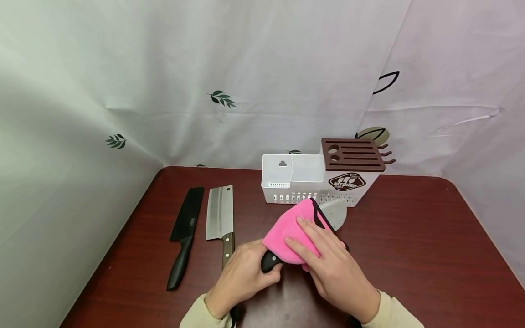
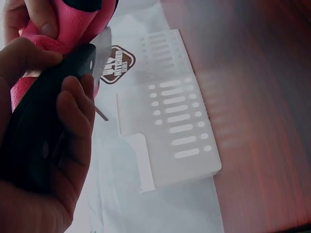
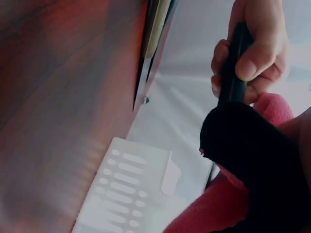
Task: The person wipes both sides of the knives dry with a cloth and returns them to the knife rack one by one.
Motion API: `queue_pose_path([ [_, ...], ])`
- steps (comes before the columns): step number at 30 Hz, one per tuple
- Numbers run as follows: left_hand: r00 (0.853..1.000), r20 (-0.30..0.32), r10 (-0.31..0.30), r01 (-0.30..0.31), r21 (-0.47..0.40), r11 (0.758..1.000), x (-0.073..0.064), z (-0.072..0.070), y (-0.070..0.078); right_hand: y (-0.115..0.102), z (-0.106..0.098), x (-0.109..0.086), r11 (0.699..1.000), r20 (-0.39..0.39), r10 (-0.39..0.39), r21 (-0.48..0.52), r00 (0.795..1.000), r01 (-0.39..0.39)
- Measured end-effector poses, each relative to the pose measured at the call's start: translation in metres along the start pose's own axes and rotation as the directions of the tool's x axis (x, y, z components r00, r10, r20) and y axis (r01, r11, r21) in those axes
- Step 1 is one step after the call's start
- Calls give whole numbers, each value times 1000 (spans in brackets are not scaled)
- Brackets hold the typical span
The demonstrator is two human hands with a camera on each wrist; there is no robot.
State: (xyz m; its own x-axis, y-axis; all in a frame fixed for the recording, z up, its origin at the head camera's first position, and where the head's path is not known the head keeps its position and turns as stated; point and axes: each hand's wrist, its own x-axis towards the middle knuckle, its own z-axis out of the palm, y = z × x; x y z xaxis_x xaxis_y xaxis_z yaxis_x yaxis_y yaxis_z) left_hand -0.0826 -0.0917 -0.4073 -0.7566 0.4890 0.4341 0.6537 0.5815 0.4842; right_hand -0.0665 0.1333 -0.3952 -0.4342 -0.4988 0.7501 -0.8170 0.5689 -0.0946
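My left hand (image 1: 244, 273) grips the black riveted handle (image 2: 48, 111) of a knife, thumb and fingers wrapped round it. The knife's broad grey blade (image 1: 335, 215) shows past a pink cloth (image 1: 289, 232) with black edging. My right hand (image 1: 334, 264) holds that cloth folded over the blade, its fingers spread on the upper side. Most of the blade is hidden by the cloth. In the right wrist view, a black part of the cloth (image 3: 248, 155) covers the blade end of the handle.
A black knife (image 1: 186, 237) and a cleaver (image 1: 220, 212) with a wooden handle lie at the left. Behind the hands stands a white kitchen rack (image 1: 293, 189) with a brown slotted top (image 1: 352, 155). A dark object (image 1: 234, 314) pokes out below the left wrist.
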Motion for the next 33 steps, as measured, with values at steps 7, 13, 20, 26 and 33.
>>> queue_pose_path([
  [7,998,47,-46,49,-57,997,1,0,2,-2,4,-3,998,-7,1,-59,1000,-1],
  [13,997,58,-56,58,-32,998,2,-1,2,-1,6,-7,990,-26,58,-129,998,-61],
  [20,999,31,-33,34,-28,999,2,-1,1,4,6,-9,983,-40,88,-157,995,-93],
  [26,1000,18,-22,23,-28,999,2,-2,0,11,2,-11,972,-28,138,-188,990,-141],
  [33,999,24,-27,28,-18,999,2,-5,-1,21,-4,-14,952,2,205,-231,979,-199],
])
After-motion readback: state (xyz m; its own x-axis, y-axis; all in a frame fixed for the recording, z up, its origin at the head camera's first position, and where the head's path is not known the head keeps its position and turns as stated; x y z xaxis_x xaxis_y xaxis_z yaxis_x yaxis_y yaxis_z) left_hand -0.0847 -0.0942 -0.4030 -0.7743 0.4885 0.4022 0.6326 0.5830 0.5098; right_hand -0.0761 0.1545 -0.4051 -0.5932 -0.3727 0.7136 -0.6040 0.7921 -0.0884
